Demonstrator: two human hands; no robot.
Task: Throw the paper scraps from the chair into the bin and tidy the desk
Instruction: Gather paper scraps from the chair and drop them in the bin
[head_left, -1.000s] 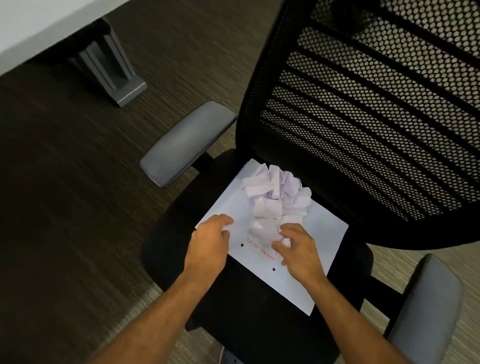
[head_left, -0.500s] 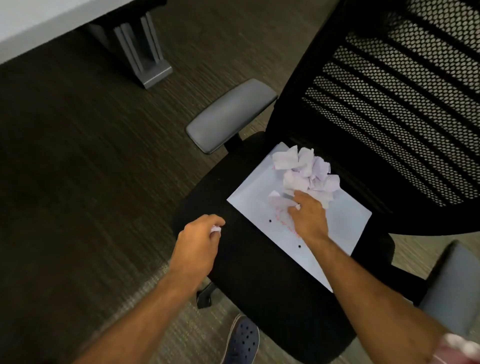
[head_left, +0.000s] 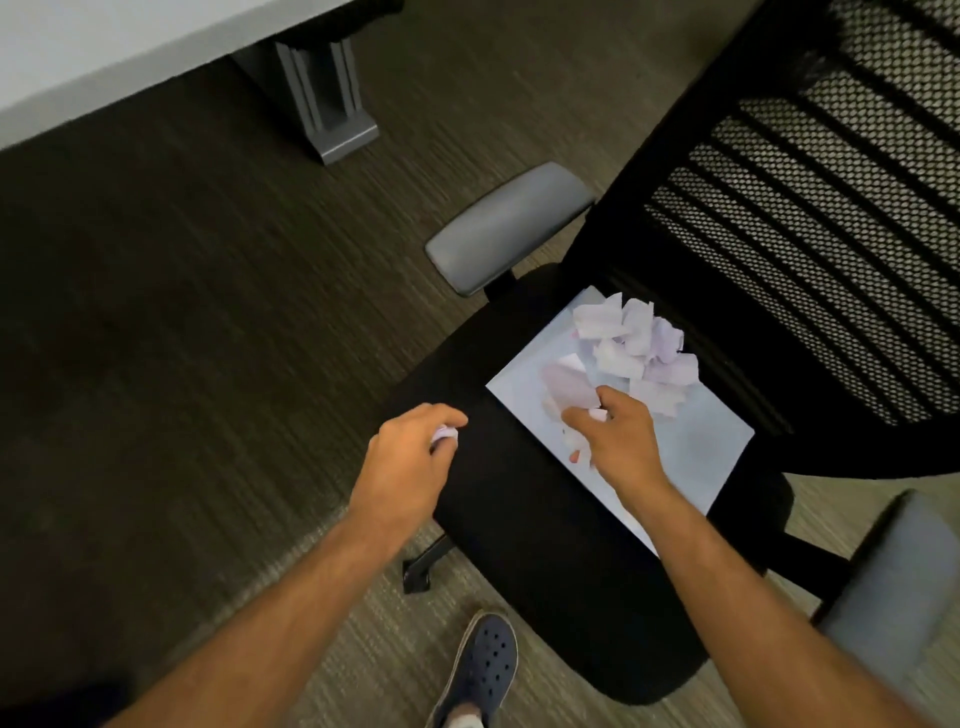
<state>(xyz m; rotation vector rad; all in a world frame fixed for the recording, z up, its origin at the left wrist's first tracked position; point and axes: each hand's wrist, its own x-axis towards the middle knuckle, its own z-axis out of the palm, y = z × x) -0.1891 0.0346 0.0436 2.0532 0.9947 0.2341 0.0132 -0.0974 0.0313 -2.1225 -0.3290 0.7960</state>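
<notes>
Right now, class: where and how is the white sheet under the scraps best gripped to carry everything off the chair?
Take the white sheet by its two long edges, left and right of the scrap pile, coming from above. It lies flat on the seat with the loose pile near the backrest end, so lifting both edges probably cups the scraps.

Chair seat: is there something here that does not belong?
Yes. A white sheet lies askew on the black seat, with a heap of torn paper scraps on it near the backrest. A chair normally holds neither.

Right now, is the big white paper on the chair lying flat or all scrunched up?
Flat. The white sheet lies spread on the chair seat, edges straight, with the paper scraps heaped on its far end.
</notes>
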